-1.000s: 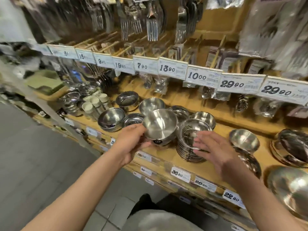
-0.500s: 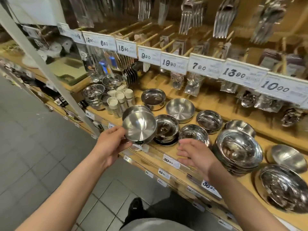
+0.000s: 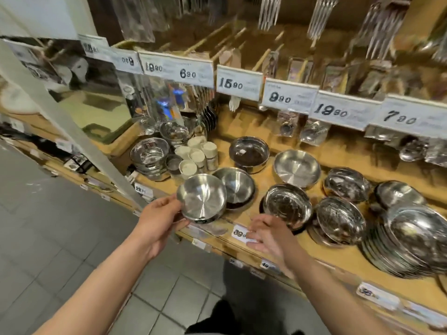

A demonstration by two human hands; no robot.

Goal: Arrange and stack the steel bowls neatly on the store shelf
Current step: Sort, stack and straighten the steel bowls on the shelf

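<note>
I count two hands: my left hand (image 3: 160,220) with one steel bowl (image 3: 202,198) in its grip, my right hand (image 3: 267,234) with fingers spread and nothing in it. On the wooden shelf (image 3: 338,252) there are seven single bowls or short stacks I can make out apart from the held one, plus one tall stack of wide bowls (image 3: 411,243) at the right edge; how many sit in that stack I can't tell. I see five white-capped jars (image 3: 197,157) in a cluster. On the rail above I read six price tags (image 3: 239,83), with one more too blurred to read.
</note>
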